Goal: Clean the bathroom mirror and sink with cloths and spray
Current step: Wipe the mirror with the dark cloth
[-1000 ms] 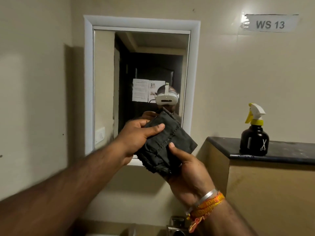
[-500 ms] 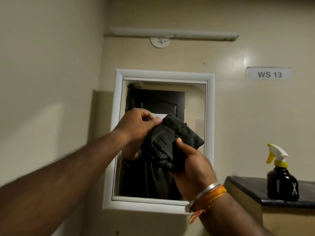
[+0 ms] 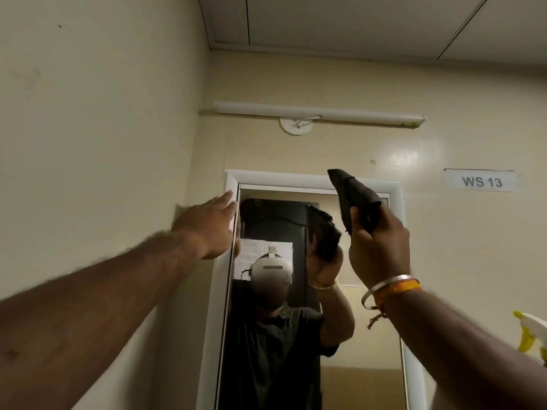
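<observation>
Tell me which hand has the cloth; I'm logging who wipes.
The right hand, the one with the bangle and orange thread at its wrist, grips the dark cloth near the mirror's top. The left hand is open, fingers at the mirror frame.

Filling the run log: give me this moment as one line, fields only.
right hand: grips dark cloth, raised at mirror top | left hand: open, fingers at frame's upper left | spray bottle: untouched, right edge

A dark, matt woven cloth [image 3: 353, 199] before a glossy glass mirror [image 3: 349, 335] in a smooth white frame [image 3: 266, 175]; painted walls [image 3: 97, 128] show a faint sheen, a polished metal bangle [image 3: 384, 284] glints
</observation>
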